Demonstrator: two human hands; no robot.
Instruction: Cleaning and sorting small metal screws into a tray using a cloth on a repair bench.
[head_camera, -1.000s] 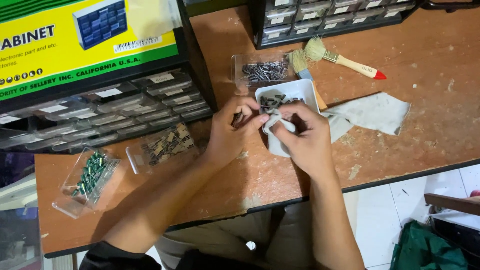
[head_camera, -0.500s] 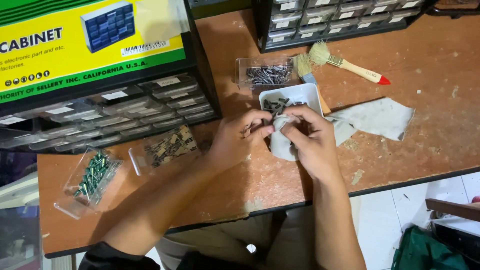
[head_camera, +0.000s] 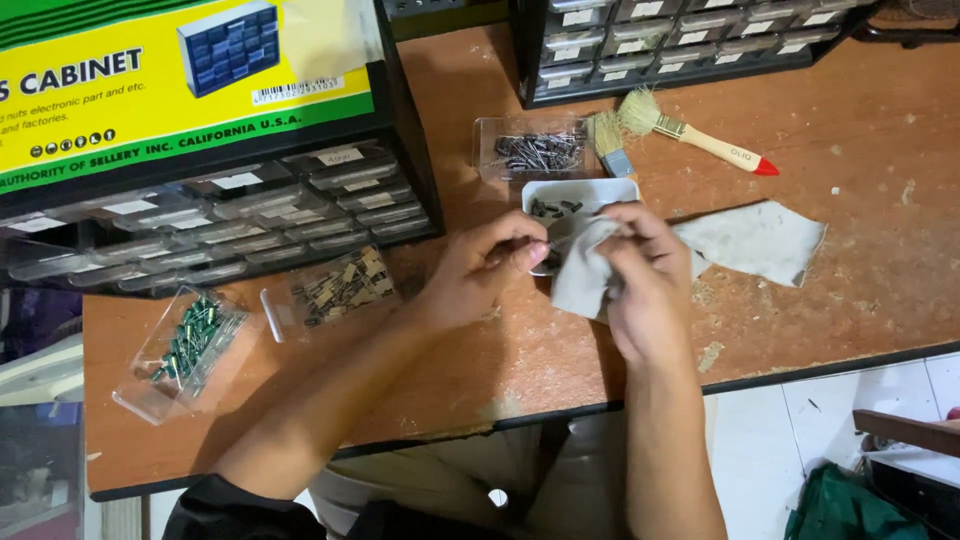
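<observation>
I hold a small grey cloth (head_camera: 583, 275) in my right hand (head_camera: 640, 290), fingers folded around its upper edge so that it hangs down toward 6 o'clock from my grip. My left hand (head_camera: 487, 268) comes in from 9 o'clock, thumb and forefinger pinched together right at the cloth's edge; whatever sits between them is too small to make out. Both hands meet just over the near rim of a white tray (head_camera: 600, 192), which lies on the wooden table (head_camera: 850, 290) and holds a few dark small parts at its 11 o'clock corner.

At 12 o'clock from the tray, touching or nearly so, sits a clear plastic drawer (head_camera: 530, 150) full of dark, thin-legged components. Just at 1 o'clock lie 2 brushes: a flat pale-bristled brush (head_camera: 608, 140) and a round brush with a wooden handle and red tip (head_camera: 700, 138). At 3 o'clock from my hands a larger grey rag (head_camera: 755, 240) lies flat on the table.

At 9 o'clock, another clear drawer with tan parts (head_camera: 335, 290) rests near the foot of a black parts cabinet (head_camera: 250, 225) with many small clear drawers, topped by a yellow and green box (head_camera: 170, 80). Further toward 8 o'clock lies a clear drawer of green components (head_camera: 185, 345). A second drawer cabinet (head_camera: 680, 40) stands at 12 o'clock, well beyond the brushes.
</observation>
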